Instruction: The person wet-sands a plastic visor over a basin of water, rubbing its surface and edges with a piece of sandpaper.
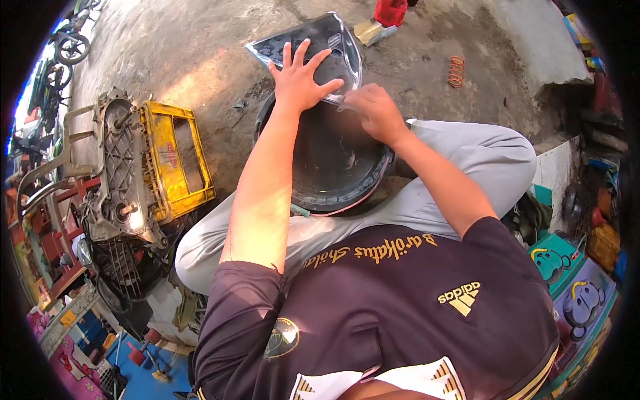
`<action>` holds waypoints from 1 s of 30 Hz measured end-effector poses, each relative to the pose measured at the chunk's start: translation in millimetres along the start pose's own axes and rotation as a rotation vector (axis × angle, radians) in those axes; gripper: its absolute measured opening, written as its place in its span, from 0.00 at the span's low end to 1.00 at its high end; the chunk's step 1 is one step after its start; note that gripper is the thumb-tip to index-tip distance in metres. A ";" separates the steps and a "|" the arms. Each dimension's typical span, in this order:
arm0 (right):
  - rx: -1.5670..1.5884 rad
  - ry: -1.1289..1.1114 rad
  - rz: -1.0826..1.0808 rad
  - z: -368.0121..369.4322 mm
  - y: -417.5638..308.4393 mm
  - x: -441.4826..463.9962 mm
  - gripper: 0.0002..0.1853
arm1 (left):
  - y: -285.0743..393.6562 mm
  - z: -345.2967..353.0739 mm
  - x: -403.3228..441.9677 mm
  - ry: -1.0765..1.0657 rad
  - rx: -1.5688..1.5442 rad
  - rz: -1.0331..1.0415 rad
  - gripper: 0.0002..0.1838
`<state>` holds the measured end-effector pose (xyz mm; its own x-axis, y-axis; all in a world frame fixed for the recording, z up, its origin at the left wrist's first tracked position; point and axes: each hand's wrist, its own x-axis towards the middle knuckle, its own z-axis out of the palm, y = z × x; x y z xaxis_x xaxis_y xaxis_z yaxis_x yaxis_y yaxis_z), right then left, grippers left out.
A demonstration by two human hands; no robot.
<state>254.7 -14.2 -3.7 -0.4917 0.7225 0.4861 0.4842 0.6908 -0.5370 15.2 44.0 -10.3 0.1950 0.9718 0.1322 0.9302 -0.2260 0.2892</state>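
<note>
A dark, flat, roughly triangular panel with a shiny, clear-looking rim rests at the far edge of a round black basin. My left hand lies on the panel with its fingers spread. At the panel's near right corner, my right hand is closed, its fingertips at the rim. Motion blurs those fingers, and anything between them is too small to make out. The basin stands between my bent legs, its inside dark and wet-looking.
A yellow plastic crate stands at the left beside a metal engine casing. On the concrete floor lies an orange coil spring. A red container is at the top. Motorcycles stand far left.
</note>
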 end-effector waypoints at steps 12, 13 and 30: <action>-0.053 0.056 0.063 4.0 15.0 2.7 0.21 | -0.5 2.5 -4.7 0.022 0.018 0.020 0.48; -0.048 0.037 0.061 7.2 5.9 -3.4 0.22 | -2.0 4.2 -3.5 0.029 0.022 0.023 0.49; -0.149 -0.007 0.008 -0.3 12.4 0.1 0.22 | -0.9 3.7 -4.0 0.062 0.034 0.051 0.49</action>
<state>260.9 -5.6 -10.2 -0.4923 0.7278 0.4775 0.5897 0.6823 -0.4320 14.7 40.5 -14.6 0.2237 0.9528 0.2051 0.9298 -0.2717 0.2482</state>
